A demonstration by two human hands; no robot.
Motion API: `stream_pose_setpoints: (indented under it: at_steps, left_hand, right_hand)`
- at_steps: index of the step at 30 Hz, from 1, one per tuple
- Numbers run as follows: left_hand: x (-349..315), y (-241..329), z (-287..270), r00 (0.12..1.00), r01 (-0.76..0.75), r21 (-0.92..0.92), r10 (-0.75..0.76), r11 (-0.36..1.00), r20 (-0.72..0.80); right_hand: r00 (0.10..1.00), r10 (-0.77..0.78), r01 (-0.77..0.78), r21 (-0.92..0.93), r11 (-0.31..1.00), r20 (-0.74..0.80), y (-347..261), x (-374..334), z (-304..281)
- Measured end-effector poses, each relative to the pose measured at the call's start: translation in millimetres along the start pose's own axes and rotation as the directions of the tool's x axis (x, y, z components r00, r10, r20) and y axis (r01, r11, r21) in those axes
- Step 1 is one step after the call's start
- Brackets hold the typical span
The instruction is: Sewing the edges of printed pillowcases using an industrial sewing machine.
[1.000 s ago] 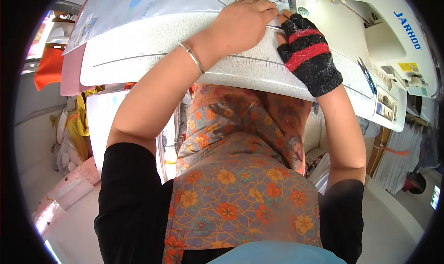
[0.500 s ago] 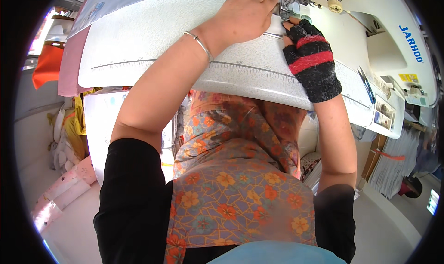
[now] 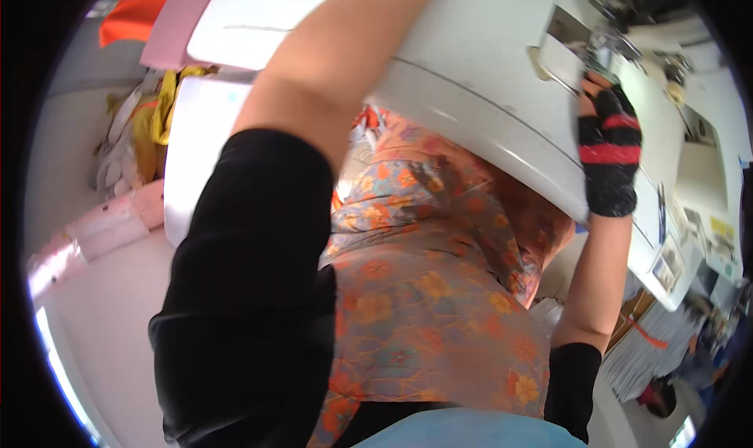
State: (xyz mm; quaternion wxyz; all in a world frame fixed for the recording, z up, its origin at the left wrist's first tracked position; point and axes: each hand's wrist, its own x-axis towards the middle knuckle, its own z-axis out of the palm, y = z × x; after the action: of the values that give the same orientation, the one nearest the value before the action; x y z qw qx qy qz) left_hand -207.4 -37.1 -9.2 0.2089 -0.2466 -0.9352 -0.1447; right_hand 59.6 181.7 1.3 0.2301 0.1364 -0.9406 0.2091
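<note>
**Gloved right hand point(image 3: 610, 150) placed just in front of the presser-foot assembly point(image 3: 602, 49)**

In the head view, the presser-foot assembly is seen at the upper right, above the white sewing machine bed point(image 3: 486, 48). It lies directly beyond the bare fingertips of the right hand, on the side away from the body, with hardly any gap visible. The long axis of the bed is slanted from upper left to lower right, while the right forearm is pointed almost straight up towards the metal parts. Of the two hands, the right one is clearly nearer.

The fingers of the right hand, in a black-and-red striped fingerless glove, are bent together; whether anything is gripped between them cannot be told. The left hand is cut off by the upper edge, with only the left forearm point(image 3: 337, 63) shown reaching across the bed, so its state cannot be told either.

Beside the right fingertips, a light plate point(image 3: 558, 60) is set below a dark rectangular patch point(image 3: 569, 28).

No writing can be read: the yellow sticker point(image 3: 722, 228) on the machine and the printed card point(image 3: 667, 267) near the bed's right end are too blurred.
</note>
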Motion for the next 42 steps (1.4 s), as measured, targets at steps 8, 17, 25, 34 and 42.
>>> stream_pose_setpoints:
  at_steps: [8,17,25,34,42]
  left_hand:
    - [-223,89,-84,0.766,-0.628,-0.402,0.437,0.666,-0.472]
    - [-499,-149,46,0.779,0.549,0.504,-0.626,0.667,-0.021]
    - [-537,-197,33,0.727,0.649,0.221,-0.679,0.728,0.101]
    - [-524,-218,30,0.605,0.788,-0.028,-0.766,0.615,0.216]
    - [-512,-220,13,0.112,0.968,-0.252,-0.920,0.015,0.375]
  right_hand:
    - [0.985,0.009,0.004,-0.075,0.997,0.172,-15,-31,3]
    - [0.983,-0.028,0.057,-0.161,0.985,0.180,-48,-37,-4]
    - [0.976,-0.088,0.131,-0.212,0.968,0.201,-21,-53,-8]
    - [0.971,0.024,0.019,-0.178,0.984,0.236,98,-89,-4]
    - [0.980,0.026,0.011,-0.183,0.983,0.196,50,-72,1]
